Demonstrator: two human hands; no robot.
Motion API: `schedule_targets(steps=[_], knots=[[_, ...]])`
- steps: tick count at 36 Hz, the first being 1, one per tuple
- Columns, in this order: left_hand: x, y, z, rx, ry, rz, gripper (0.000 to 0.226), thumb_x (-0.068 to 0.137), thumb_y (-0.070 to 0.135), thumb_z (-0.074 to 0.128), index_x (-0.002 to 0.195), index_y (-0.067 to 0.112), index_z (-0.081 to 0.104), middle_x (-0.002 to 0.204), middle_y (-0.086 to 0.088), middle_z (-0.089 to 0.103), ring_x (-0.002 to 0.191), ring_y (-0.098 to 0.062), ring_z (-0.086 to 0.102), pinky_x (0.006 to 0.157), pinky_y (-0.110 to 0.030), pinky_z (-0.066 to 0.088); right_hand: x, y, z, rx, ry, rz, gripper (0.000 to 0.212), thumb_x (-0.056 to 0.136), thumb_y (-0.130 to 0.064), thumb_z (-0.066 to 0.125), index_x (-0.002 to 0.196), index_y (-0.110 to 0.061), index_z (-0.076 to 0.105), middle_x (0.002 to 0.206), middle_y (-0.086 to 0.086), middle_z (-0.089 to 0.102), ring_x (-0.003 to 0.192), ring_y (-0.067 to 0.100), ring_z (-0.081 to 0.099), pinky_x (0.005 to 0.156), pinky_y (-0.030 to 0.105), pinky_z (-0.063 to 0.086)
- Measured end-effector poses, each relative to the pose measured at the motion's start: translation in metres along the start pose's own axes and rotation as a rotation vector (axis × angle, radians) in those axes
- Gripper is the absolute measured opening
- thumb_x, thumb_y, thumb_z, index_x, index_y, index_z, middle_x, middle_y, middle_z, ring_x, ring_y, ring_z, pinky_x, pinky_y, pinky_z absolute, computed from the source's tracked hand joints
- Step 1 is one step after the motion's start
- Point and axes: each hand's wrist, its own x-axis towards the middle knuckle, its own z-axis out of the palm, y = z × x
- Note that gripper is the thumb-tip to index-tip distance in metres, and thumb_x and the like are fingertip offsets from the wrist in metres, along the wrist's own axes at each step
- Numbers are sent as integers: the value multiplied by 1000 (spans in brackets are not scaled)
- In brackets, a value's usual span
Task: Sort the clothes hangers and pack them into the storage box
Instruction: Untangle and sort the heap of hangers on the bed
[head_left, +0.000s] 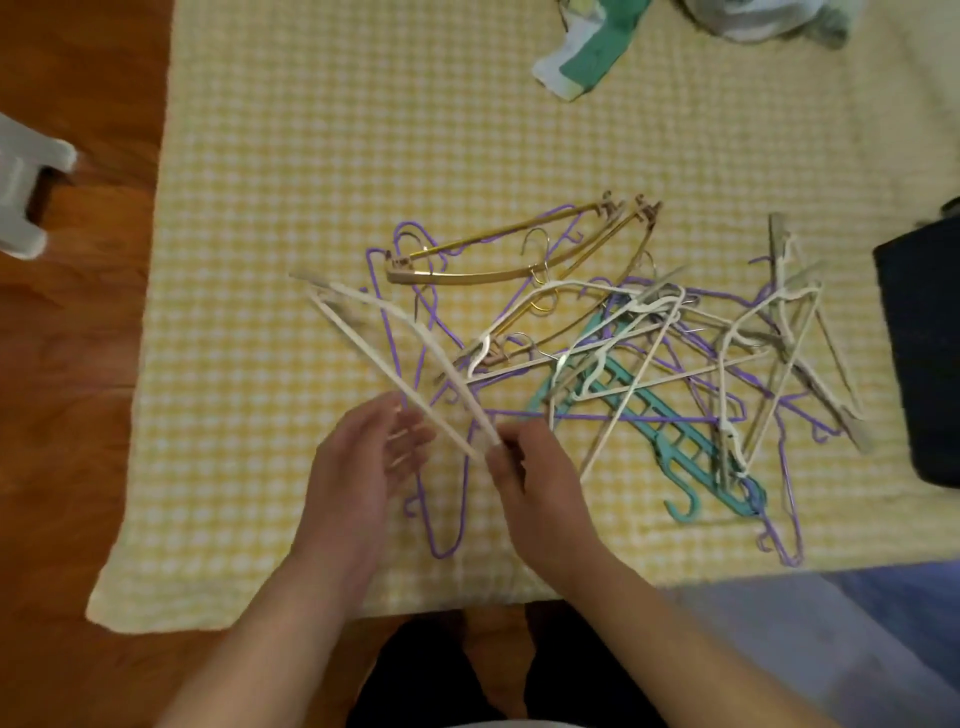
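Right hand (530, 467) pinched white hanger (415, 332) end | left hand (363, 467) released – fingers spread beside it | tangled hanger pile (649, 343) lay on checked yellow blanket (311, 156)

No text, label, brand, number or sign can be read anywhere in this view. The hangers (597, 332), the checked yellow blanket (311, 156) and the dark container (919, 353) at the right edge show no lettering that can be made out. The crumpled cloth (582, 57) at the top is too blurred to tell.
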Motion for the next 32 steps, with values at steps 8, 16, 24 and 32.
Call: schedule_targets(steps=[8,16,24,32], knots=[[35,24,31,-372,-47,-332,30,101,33,45,82,15,59,52,6,40,44,-10,37,59,-25,42,-39,15,-10,-81,-349,-100,21,95,-42,57,112,-31,60,103,-17,52,99,6,54,88,29,48],[26,6,16,27,-61,-166,20,100,19,47,82,15,54,49,6,31,36,-8,23,37,-22,18,31,66,-51,-38,106,449,9,99,-24,56,107,-21,60,101,-3,62,88,15,59,73,31,45],[15,-6,-2,91,-9,-154,15,98,19,51,97,12,64,62,-1,42,45,-13,29,42,-25,24,88,111,-66,-115,280,683,17,97,-26,57,105,-16,47,97,9,61,86,33,60,67,38,44],[18,-8,3,9,36,-158,14,99,16,50,98,11,63,63,-2,46,46,-14,34,41,-24,28,86,120,-63,-190,255,681,14,98,-26,57,99,-12,56,88,7,64,81,31,61,70,37,45]])
